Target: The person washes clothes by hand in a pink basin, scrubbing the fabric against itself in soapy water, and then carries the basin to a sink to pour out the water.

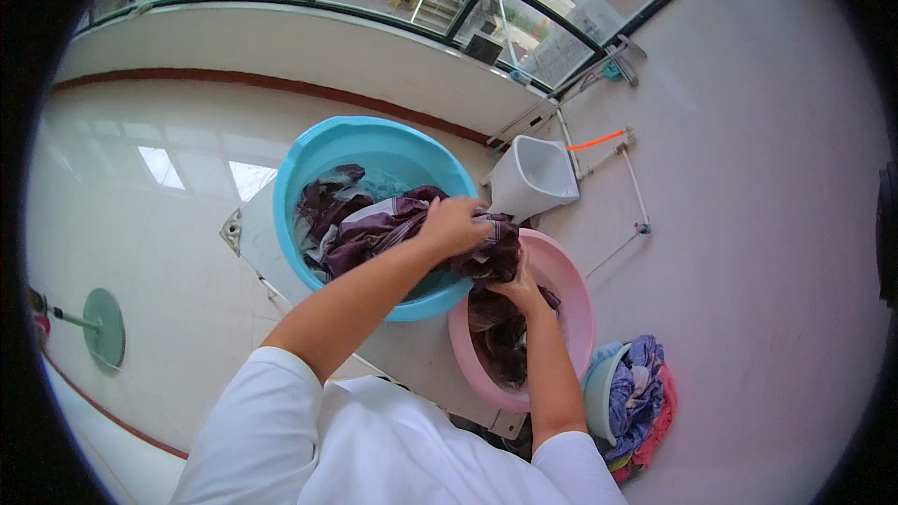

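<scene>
A wet, dark purple cloth with white stripes (379, 228) lies partly in a light blue plastic basin (375, 132) of water. One end of it is lifted over the basin's right rim. My left hand (456, 224) grips the cloth from above, near that rim. At the end of the cloth, my right hand (520, 286) holds it from the side, above a pink plastic basin (572, 294). Inside the pink basin lies more dark wet cloth (499, 344). My fingers are partly hidden by the fabric.
Both basins stand on a low table (410, 351). A bucket heaped with clothes (635, 386) is at the lower right. Behind the basins is a white utility sink (540, 172) with an orange hose (595, 139). A green round stand base (104, 330) rests on the tiled floor at left.
</scene>
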